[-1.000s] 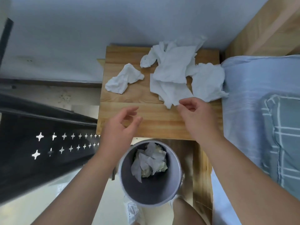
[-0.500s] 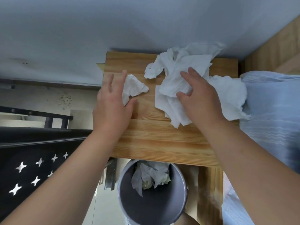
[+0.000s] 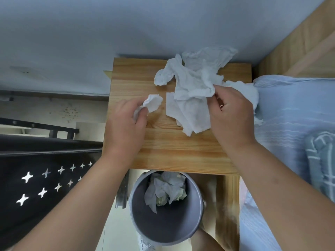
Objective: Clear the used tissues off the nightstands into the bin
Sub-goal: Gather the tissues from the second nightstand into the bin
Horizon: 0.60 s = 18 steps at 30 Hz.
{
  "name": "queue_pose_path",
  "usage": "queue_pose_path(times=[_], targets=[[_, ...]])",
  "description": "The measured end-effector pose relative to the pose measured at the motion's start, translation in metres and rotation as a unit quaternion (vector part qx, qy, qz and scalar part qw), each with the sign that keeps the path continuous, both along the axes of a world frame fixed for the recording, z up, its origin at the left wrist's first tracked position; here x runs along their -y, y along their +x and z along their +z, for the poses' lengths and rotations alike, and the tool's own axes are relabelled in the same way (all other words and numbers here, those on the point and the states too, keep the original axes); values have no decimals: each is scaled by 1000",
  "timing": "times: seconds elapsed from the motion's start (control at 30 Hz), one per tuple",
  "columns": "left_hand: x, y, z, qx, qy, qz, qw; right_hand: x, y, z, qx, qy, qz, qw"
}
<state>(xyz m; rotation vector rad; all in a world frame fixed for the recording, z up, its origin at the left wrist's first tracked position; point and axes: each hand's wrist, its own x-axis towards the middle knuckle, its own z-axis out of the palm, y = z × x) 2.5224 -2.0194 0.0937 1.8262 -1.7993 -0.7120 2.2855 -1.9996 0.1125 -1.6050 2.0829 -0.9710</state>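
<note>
A wooden nightstand [image 3: 168,151] stands against the wall, with a heap of crumpled white tissues [image 3: 192,87] on its far right part. My left hand [image 3: 125,124] is closed on one small crumpled tissue [image 3: 152,104] at the left middle of the top. My right hand [image 3: 232,115] grips the large bunch of tissues at its right edge. More tissue [image 3: 243,89] lies behind my right hand, by the bed. A round grey bin [image 3: 166,227] stands on the floor just in front of the nightstand, with crumpled tissues [image 3: 166,189] inside.
A bed with a light blue cover [image 3: 290,113] and a checked pillow [image 3: 320,160] adjoins the nightstand on the right. A wooden headboard [image 3: 299,44] rises at the upper right. A black metal panel with star cut-outs [image 3: 45,178] is on the left.
Both hands have closed on tissues: the left has picked up the small one and drawn it toward me, the right has bunched the large heap. The view has shifted slightly.
</note>
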Motion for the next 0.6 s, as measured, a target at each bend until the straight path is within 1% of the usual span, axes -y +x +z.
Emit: queue_pose_path(times=[0.2, 0.33, 0.4, 0.47, 0.53, 0.6], targets=[[-63, 9, 22, -45, -14, -23, 999, -66, 19, 30, 92, -22, -30, 995], [-119, 23, 15, -65, 18, -23, 997, -127, 39, 26, 144, -1, -20, 989], [-148, 32, 3, -69, 45, -23, 996, -159, 51, 14, 169, 30, -12, 985], [-174, 39, -12, -64, 89, -19, 994, -187, 62, -5, 176, 80, -8, 981], [-196, 46, -31, -35, 164, -21, 986, -212, 71, -33, 178, 155, -11, 972], [-211, 52, -53, 13, 242, -32, 970, -231, 78, -64, 166, 246, -31, 954]])
